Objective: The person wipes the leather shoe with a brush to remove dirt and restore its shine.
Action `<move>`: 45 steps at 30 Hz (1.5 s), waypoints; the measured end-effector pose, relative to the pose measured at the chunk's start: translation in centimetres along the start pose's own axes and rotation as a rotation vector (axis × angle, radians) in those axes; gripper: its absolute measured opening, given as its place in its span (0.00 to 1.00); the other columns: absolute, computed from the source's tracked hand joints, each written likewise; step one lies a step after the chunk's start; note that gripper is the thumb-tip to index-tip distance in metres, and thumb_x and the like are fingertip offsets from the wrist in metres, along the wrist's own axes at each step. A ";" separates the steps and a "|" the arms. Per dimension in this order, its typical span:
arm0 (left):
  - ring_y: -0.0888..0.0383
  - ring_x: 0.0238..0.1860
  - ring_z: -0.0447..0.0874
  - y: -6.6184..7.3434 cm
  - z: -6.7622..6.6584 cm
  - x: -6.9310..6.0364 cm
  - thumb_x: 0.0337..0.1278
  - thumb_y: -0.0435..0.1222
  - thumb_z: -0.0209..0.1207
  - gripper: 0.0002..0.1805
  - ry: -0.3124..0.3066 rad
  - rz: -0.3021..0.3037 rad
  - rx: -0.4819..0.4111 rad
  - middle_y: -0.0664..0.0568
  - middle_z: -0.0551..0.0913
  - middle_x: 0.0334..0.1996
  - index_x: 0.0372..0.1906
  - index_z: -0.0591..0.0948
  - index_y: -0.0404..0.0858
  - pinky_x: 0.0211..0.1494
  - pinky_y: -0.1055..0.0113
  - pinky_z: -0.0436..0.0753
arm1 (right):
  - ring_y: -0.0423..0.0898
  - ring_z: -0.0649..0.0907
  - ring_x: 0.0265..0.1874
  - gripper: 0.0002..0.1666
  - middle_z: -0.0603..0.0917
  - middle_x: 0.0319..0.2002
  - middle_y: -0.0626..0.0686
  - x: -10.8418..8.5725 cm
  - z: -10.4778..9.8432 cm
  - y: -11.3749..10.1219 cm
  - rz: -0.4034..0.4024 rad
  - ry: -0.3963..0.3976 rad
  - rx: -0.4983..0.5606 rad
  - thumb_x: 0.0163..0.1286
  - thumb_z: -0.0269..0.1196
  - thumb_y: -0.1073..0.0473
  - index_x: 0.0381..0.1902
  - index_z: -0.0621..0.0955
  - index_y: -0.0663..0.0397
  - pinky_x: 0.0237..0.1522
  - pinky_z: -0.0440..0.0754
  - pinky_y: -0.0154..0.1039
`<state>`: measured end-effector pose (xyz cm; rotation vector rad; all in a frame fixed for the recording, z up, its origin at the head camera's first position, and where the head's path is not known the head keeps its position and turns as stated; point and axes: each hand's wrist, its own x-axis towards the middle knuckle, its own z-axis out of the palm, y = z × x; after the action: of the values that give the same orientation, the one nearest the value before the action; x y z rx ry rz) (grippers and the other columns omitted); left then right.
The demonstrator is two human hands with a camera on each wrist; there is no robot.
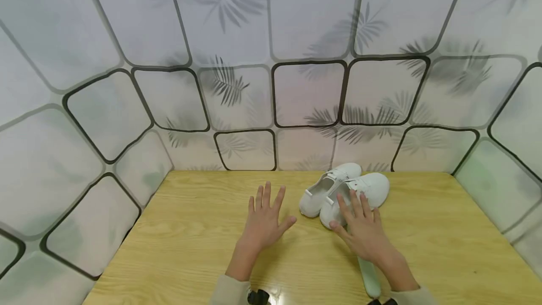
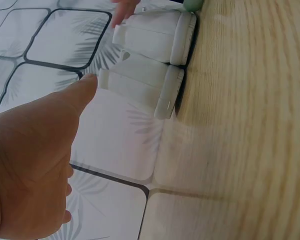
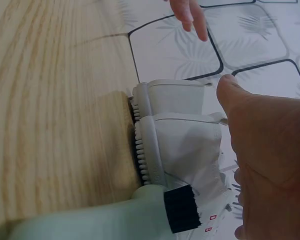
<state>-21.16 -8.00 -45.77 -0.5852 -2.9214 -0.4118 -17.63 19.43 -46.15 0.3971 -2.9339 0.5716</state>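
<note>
A pair of white lace-up shoes stands side by side on the wooden table: the left shoe (image 1: 311,201) and the right shoe (image 1: 374,187). Their heels face me and their toes point to the back right. Left of them, my left hand (image 1: 263,220) is held with fingers spread and nothing in it. My right hand (image 1: 362,229), also spread and holding nothing, covers part of the right shoe in the head view. Below that hand lies a brush with a pale green handle (image 1: 369,279). Its black bristles (image 3: 182,209) appear beside the right shoe in the right wrist view.
The light wooden table (image 1: 190,229) meets a patterned wall covering (image 1: 309,93) at its back edge. More of this covering rises on the left and right sides. Black wrist gear (image 1: 258,297) shows at my left cuff.
</note>
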 end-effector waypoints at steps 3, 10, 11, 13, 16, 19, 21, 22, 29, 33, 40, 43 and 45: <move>0.33 0.77 0.41 0.0 -0.1 -0.3 0.68 0.60 0.52 0.45 -0.010 0.000 -0.008 0.33 0.43 0.77 0.80 0.50 0.45 0.72 0.34 0.50 | 0.70 0.43 0.75 0.45 0.44 0.77 0.69 -0.3 0.0 -0.2 0.001 0.001 -0.004 0.76 0.49 0.35 0.79 0.55 0.55 0.63 0.44 0.78; 0.34 0.77 0.39 -0.3 0.2 -0.2 0.68 0.59 0.53 0.45 -0.012 -0.010 -0.064 0.33 0.44 0.77 0.80 0.50 0.44 0.72 0.34 0.49 | 0.72 0.46 0.74 0.44 0.45 0.77 0.70 -1.1 -0.6 -0.3 0.008 0.007 -0.038 0.76 0.49 0.35 0.78 0.56 0.56 0.62 0.46 0.79; 0.34 0.77 0.40 -0.3 0.2 -0.1 0.68 0.59 0.53 0.46 -0.015 -0.010 -0.063 0.33 0.44 0.77 0.80 0.50 0.44 0.72 0.34 0.49 | 0.72 0.46 0.74 0.44 0.45 0.77 0.70 -1.2 -0.7 -0.2 0.015 -0.002 -0.037 0.76 0.49 0.35 0.78 0.56 0.55 0.62 0.46 0.79; 0.34 0.77 0.39 -0.4 0.3 0.3 0.67 0.60 0.53 0.46 -0.031 -0.013 -0.062 0.33 0.43 0.78 0.80 0.49 0.44 0.73 0.34 0.49 | 0.72 0.45 0.74 0.45 0.44 0.77 0.70 -1.6 -0.7 -0.2 0.030 -0.022 -0.027 0.76 0.48 0.34 0.79 0.55 0.55 0.62 0.44 0.79; 0.35 0.77 0.39 -0.4 0.3 1.3 0.67 0.61 0.52 0.48 -0.080 -0.020 -0.048 0.33 0.42 0.78 0.80 0.46 0.45 0.73 0.36 0.48 | 0.72 0.45 0.74 0.46 0.44 0.77 0.70 -1.9 -0.6 -0.2 0.042 -0.033 -0.018 0.76 0.48 0.33 0.79 0.54 0.54 0.62 0.44 0.80; 0.36 0.78 0.38 -0.2 0.5 2.6 0.67 0.61 0.53 0.49 -0.138 -0.027 -0.056 0.34 0.41 0.78 0.80 0.43 0.47 0.74 0.37 0.47 | 0.72 0.45 0.74 0.46 0.44 0.77 0.70 -2.2 -0.8 -0.3 0.047 -0.037 -0.014 0.76 0.47 0.33 0.79 0.53 0.55 0.61 0.45 0.80; 0.36 0.77 0.40 0.0 0.8 3.3 0.65 0.61 0.55 0.51 -0.162 -0.029 -0.070 0.34 0.43 0.78 0.80 0.42 0.46 0.74 0.38 0.48 | 0.72 0.45 0.74 0.46 0.44 0.77 0.70 -2.3 -0.8 -0.4 0.049 -0.043 -0.009 0.76 0.47 0.33 0.79 0.54 0.55 0.61 0.45 0.80; 0.36 0.77 0.41 0.1 0.9 3.7 0.64 0.60 0.56 0.52 -0.169 -0.028 -0.083 0.34 0.44 0.77 0.80 0.42 0.45 0.74 0.38 0.49 | 0.72 0.45 0.74 0.46 0.44 0.77 0.70 -2.4 -0.9 -0.4 0.049 -0.042 -0.005 0.76 0.47 0.34 0.79 0.54 0.55 0.61 0.45 0.80; 0.35 0.74 0.51 0.8 2.0 5.6 0.58 0.58 0.64 0.58 -0.215 -0.031 -0.254 0.34 0.52 0.75 0.80 0.41 0.44 0.72 0.40 0.57 | 0.73 0.44 0.74 0.46 0.44 0.77 0.71 -2.8 -0.6 -0.4 0.034 -0.045 0.015 0.76 0.47 0.33 0.79 0.53 0.55 0.61 0.45 0.80; 0.37 0.73 0.56 1.0 2.6 6.4 0.56 0.51 0.69 0.59 -0.243 -0.033 -0.443 0.32 0.55 0.73 0.79 0.40 0.43 0.72 0.44 0.61 | 0.73 0.44 0.74 0.46 0.43 0.77 0.70 -2.8 -0.7 -0.7 0.030 -0.047 0.026 0.76 0.47 0.33 0.79 0.52 0.55 0.62 0.45 0.80; 0.43 0.64 0.70 1.6 3.9 7.2 0.50 0.41 0.74 0.59 -0.186 -0.003 -0.532 0.34 0.69 0.63 0.78 0.45 0.37 0.68 0.52 0.69 | 0.73 0.45 0.74 0.45 0.44 0.77 0.70 -2.9 -1.4 -1.2 0.038 -0.079 0.020 0.77 0.46 0.34 0.79 0.53 0.56 0.63 0.45 0.78; 0.45 0.61 0.71 2.1 4.6 7.4 0.49 0.38 0.74 0.58 -0.173 0.005 -0.534 0.35 0.71 0.62 0.78 0.47 0.37 0.66 0.53 0.71 | 0.74 0.45 0.73 0.45 0.44 0.77 0.71 -3.2 -1.5 -1.3 0.043 -0.090 0.020 0.78 0.46 0.35 0.79 0.52 0.56 0.63 0.46 0.78; 0.45 0.61 0.71 2.4 5.0 7.3 0.49 0.37 0.74 0.57 -0.169 -0.006 -0.533 0.35 0.70 0.63 0.78 0.49 0.37 0.66 0.53 0.70 | 0.74 0.45 0.73 0.45 0.44 0.77 0.71 -3.4 -1.6 -1.3 0.046 -0.094 0.021 0.78 0.46 0.35 0.79 0.52 0.57 0.62 0.47 0.79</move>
<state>-27.31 -1.79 -48.59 -0.6987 -2.9618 -1.2170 -13.93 19.68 -44.85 0.3701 -3.0358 0.6068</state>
